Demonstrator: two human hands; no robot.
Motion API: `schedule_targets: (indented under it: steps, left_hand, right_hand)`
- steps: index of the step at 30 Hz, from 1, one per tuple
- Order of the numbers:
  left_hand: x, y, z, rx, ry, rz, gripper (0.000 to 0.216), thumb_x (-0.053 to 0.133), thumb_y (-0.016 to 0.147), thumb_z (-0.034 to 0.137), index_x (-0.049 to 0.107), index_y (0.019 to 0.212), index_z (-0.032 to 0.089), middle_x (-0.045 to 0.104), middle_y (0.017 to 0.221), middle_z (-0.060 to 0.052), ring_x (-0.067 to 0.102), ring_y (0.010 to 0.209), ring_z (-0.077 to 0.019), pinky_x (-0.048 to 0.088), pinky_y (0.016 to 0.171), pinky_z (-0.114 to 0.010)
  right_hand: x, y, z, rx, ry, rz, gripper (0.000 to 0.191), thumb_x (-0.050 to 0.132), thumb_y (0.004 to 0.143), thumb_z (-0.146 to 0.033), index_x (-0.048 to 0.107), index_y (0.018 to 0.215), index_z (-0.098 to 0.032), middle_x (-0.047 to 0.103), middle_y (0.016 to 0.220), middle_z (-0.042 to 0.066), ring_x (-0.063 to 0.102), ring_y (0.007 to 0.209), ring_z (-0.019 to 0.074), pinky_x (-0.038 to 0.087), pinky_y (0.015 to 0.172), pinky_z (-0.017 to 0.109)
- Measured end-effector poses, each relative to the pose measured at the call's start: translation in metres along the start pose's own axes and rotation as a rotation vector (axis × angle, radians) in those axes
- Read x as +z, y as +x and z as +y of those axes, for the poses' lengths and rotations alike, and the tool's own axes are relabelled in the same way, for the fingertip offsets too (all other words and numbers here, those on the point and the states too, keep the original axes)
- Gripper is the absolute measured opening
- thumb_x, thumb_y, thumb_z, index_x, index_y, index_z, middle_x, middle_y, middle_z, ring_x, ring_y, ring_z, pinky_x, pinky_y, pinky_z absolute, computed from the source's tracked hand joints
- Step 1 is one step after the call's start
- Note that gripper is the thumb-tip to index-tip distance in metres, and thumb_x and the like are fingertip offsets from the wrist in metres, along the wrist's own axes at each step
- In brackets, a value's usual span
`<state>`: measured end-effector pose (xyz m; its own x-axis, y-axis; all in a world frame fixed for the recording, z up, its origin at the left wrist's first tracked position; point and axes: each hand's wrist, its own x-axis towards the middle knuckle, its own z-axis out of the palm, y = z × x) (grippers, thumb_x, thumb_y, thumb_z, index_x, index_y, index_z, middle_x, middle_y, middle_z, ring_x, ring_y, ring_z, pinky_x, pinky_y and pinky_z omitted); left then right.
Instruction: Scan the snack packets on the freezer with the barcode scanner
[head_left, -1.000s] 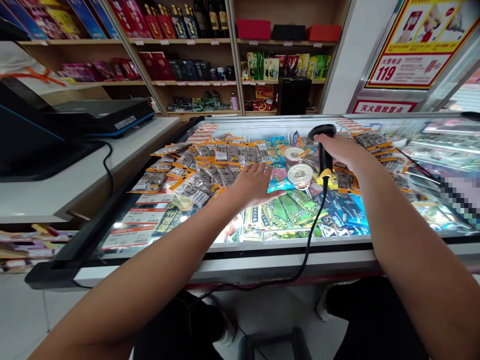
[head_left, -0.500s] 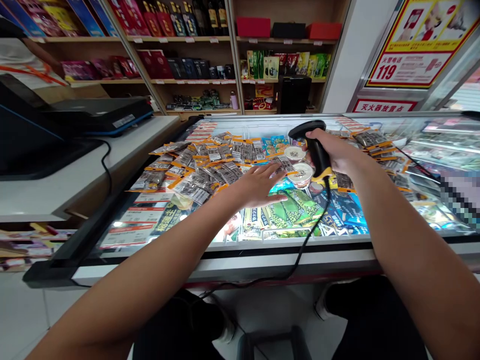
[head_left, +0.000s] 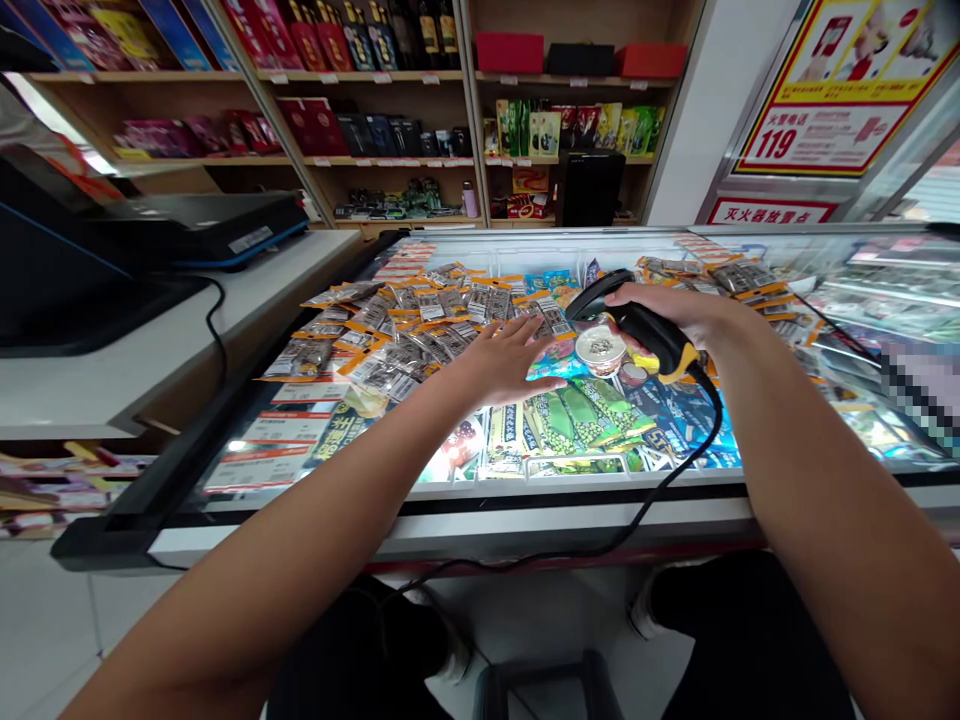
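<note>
Packet pile [head_left: 386, 370]: spread across the freezer [head_left: 510, 528], lol.
Left hand [head_left: 510, 368]: palm down, fingers loose, no grip we can see.
Single packet [head_left: 553, 318]: just past our fingertips, more visible than half a second ago.
Scanner [head_left: 654, 335]: tipped further over, nose now near that packet, so probably lined up.
Right hand [head_left: 694, 312]: wrapped round its handle.

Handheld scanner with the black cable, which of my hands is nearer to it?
Right. Your right hand has the scanner in its grip; your left hand is spread open to the scanner's left, not touching it.
</note>
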<state>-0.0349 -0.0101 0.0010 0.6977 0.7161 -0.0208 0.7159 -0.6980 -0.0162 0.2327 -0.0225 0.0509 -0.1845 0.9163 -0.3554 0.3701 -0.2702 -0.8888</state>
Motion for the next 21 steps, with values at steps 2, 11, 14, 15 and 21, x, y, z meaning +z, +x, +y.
schedule_targets:
  steps: [2,11,14,15,21]
  left_hand:
    - [-0.001,0.000,0.000,-0.013,0.004,-0.003,0.094,0.022,0.089,0.086,0.023,0.164,0.030,0.007,0.173,-0.003,0.006,0.159,-0.0336,0.010,0.127,-0.056]
    - [-0.002,-0.001,-0.011,-0.172,0.142,0.090,0.098,0.020,0.091,0.084,0.040,0.157,0.014,0.019,0.171,-0.015,0.014,0.158,-0.0373,0.012,0.125,-0.057]
    - [-0.003,0.000,-0.009,-0.117,0.162,0.140,0.092,0.023,0.094,0.079,0.037,0.158,0.015,0.017,0.171,-0.014,0.011,0.158,-0.0352,0.010,0.126,-0.054]
    - [-0.004,0.000,-0.006,-0.089,0.159,0.154,0.089,0.023,0.095,0.078,0.036,0.159,0.016,0.017,0.171,-0.013,0.011,0.158,-0.0345,0.009,0.126,-0.054]
    - [-0.012,-0.005,0.019,0.038,0.092,0.168,0.078,0.027,0.097,0.074,0.034,0.159,0.027,0.018,0.172,-0.005,0.008,0.159,-0.0324,0.004,0.127,-0.050]
  right_hand:
    - [-0.002,0.002,-0.001,-0.004,-0.011,0.007,0.039,0.065,0.083,-0.059,0.067,0.091,-0.022,0.067,0.075,0.010,0.061,0.060,0.0224,0.056,0.050,0.036]
    - [-0.038,0.024,0.015,-0.069,-0.540,0.723,0.054,0.055,0.082,-0.073,0.068,0.094,-0.021,0.070,0.088,0.018,0.067,0.092,0.0413,0.052,0.080,0.053]
    - [-0.040,0.031,0.022,-0.081,-0.562,0.632,0.051,0.060,0.079,-0.071,0.068,0.094,-0.023,0.070,0.088,0.016,0.067,0.094,0.0394,0.052,0.080,0.050]
    - [-0.038,0.032,0.023,-0.088,-0.516,0.592,0.050,0.061,0.078,-0.070,0.068,0.095,-0.024,0.071,0.090,0.015,0.068,0.093,0.0371,0.053,0.080,0.047]
    - [-0.014,0.037,0.019,-0.178,-0.095,0.352,0.047,0.058,0.083,-0.069,0.065,0.101,-0.026,0.072,0.097,0.009,0.070,0.088,0.0251,0.058,0.073,0.036]
